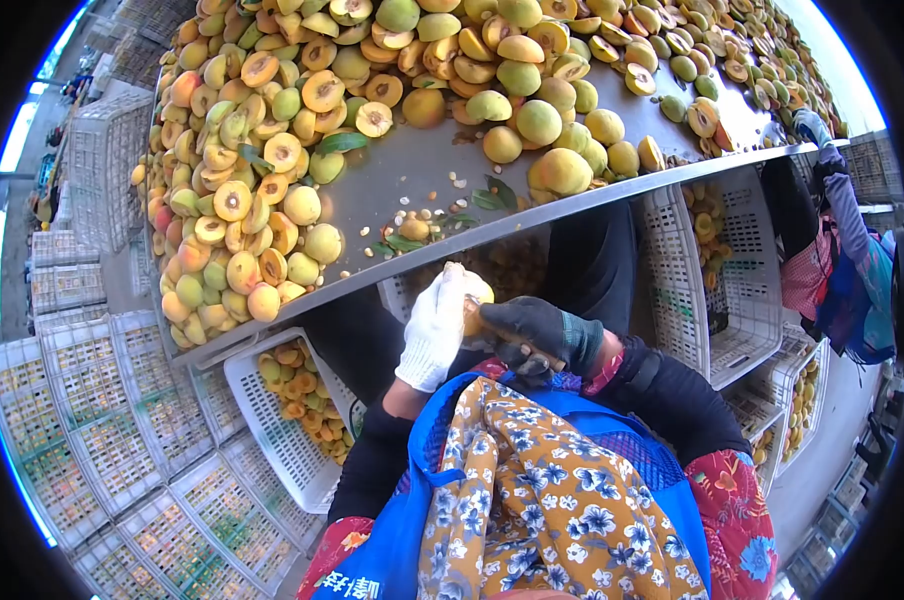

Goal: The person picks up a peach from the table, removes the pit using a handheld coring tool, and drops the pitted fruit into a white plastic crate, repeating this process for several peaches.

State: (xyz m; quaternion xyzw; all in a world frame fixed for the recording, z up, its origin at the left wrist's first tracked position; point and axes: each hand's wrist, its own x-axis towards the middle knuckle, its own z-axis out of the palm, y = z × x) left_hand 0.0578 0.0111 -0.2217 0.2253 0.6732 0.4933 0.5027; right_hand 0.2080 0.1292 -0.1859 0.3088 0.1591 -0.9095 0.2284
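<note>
My left hand (pixel 435 328), in a white knit glove, is closed around a yellow peach (pixel 486 291) just below the table's front edge. Beside it, my right hand (pixel 544 333), in a dark glove, is wrapped round a tool with a brown, wood-like handle (pixel 538 352). Its working end lies at the peach and cannot be made out. On the metal table (pixel 427 165) in front of both hands lie piles of whole peaches (pixel 562 172) and cut halves (pixel 234 200), some with stones in them.
A white crate of halves (pixel 240 375) stands at my left, and another crate (pixel 747 290) at my right. Loose kernels (pixel 412 228) and leaves (pixel 342 142) lie near the table edge. Stacked crates (pixel 102 400) fill the far left. A co-worker's gloved hand (pixel 812 127) is at the table's right end.
</note>
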